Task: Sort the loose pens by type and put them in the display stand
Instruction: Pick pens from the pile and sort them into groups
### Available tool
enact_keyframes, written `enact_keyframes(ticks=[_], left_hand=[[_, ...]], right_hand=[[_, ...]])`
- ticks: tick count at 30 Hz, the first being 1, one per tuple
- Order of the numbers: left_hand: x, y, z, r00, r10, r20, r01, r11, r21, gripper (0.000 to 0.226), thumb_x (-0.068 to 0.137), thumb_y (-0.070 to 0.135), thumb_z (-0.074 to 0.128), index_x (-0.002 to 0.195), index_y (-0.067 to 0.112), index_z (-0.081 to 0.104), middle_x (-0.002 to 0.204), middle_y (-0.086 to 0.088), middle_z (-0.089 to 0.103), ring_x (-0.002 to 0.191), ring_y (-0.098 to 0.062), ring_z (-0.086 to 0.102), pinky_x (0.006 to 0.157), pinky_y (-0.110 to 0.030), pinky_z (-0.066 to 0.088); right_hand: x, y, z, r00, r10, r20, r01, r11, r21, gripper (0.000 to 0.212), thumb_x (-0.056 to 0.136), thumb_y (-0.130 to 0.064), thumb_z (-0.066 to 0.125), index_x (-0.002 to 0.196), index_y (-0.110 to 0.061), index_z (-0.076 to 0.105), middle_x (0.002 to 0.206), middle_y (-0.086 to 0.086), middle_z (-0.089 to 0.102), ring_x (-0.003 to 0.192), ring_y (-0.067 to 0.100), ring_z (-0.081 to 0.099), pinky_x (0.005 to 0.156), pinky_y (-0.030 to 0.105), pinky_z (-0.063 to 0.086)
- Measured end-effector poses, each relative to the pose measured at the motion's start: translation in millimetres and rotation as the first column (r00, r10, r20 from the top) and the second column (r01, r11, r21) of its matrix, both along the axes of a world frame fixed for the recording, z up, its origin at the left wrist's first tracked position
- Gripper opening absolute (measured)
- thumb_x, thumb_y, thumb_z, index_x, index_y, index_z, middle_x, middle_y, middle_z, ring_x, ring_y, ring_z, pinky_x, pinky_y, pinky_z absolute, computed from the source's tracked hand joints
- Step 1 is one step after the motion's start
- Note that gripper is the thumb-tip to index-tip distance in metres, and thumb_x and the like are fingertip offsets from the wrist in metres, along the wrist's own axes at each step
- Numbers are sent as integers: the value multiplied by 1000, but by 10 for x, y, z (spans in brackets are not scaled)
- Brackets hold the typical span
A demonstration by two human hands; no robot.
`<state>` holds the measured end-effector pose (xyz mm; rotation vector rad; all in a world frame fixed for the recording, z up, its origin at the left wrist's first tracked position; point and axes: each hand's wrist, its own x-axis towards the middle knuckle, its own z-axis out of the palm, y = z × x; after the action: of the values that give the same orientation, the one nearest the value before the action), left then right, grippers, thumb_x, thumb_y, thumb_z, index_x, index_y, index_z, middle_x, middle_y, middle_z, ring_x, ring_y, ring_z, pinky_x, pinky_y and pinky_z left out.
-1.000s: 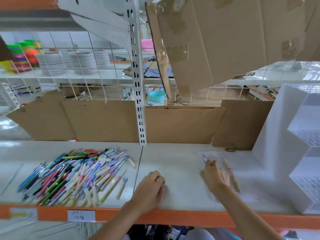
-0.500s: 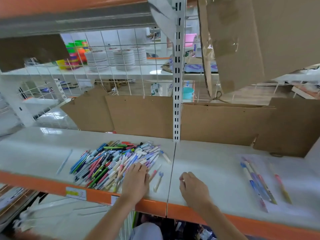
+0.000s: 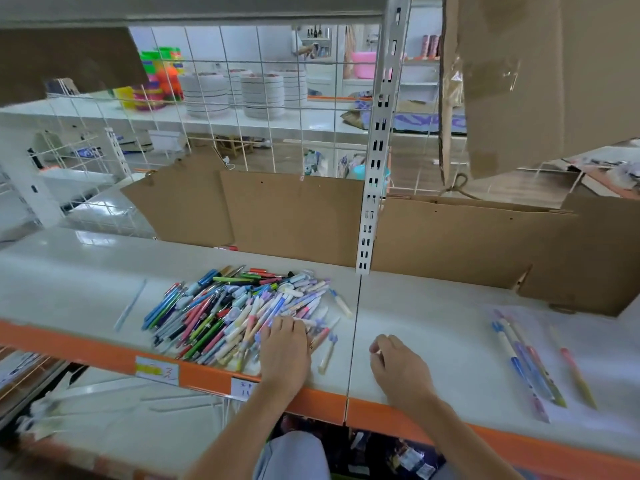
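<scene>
Sitting in a big jumbled heap, the loose pens [image 3: 239,315] cover the left-of-centre part of the white shelf [image 3: 433,327], a mix of blues, greens, pinks and pastel barrels lying every which way. The left hand [image 3: 284,355] rests on the near right edge of that pile, fingers laid fairly flat over the pens; whether it pinches one underneath I cannot tell. The right hand [image 3: 398,370] rests on bare shelf just right of the pile, fingers loosely curled with nothing visibly held. Over on the right, well apart from the heap, a small sorted group [image 3: 526,365] of a few pens lies roughly parallel, with one single pen [image 3: 576,377] set slightly to its right. A lone stray pen [image 3: 327,355] lies just beside the left hand, and a pale thin one [image 3: 130,306] lies off to the far left. Cardboard panels [image 3: 291,216] line the back of the shelf, behind an upright slotted post [image 3: 372,188]. The display stand isn't in view. By my reading this is early going: only a handful separated, nearly the whole heap left to sort, nothing visibly racked.
</scene>
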<state>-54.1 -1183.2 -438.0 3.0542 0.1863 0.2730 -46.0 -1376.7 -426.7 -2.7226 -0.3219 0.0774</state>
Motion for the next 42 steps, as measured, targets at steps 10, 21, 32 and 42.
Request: enact_keyframes(ticks=[10,21,32,42], left_hand=[[-20,-1,-47,997,26,72,-18,993,-113,28,102,29,27,123,21,44,123,4,47,118,-16,38,99,-29,29],[-5,-3,-55,998,12,56,-10,999,-43,37,100,24,28,132,20,45,133,1,44,123,-19,35,100,-31,26],[-7,-8,34,996,-3,90,15,991,-131,24,98,26,40,119,19,47,119,1,46,111,-16,43,93,-27,32],[-135,-308,-90,931,-261,256,334,893,-303,15,100,20,39,102,13,52,96,0,48,76,-14,46,61,-24,34]], right_hand=[[589,457,167,996,-35,-78,42,995,89,23,98,-21,42,117,-11,50,120,8,52,103,25,54,80,30,41],[178,585,223,984,29,-179,-56,987,-147,28,87,-49,46,82,-22,43,93,-3,49,83,18,51,67,27,37],[-14,18,196,907,-93,-411,343,731,590,10,90,-12,53,85,-4,51,63,8,62,45,9,52,46,18,40],[-92,-215,67,892,-79,-445,452,147,880,11,93,-9,56,86,-3,63,69,6,54,62,15,52,59,27,41]])
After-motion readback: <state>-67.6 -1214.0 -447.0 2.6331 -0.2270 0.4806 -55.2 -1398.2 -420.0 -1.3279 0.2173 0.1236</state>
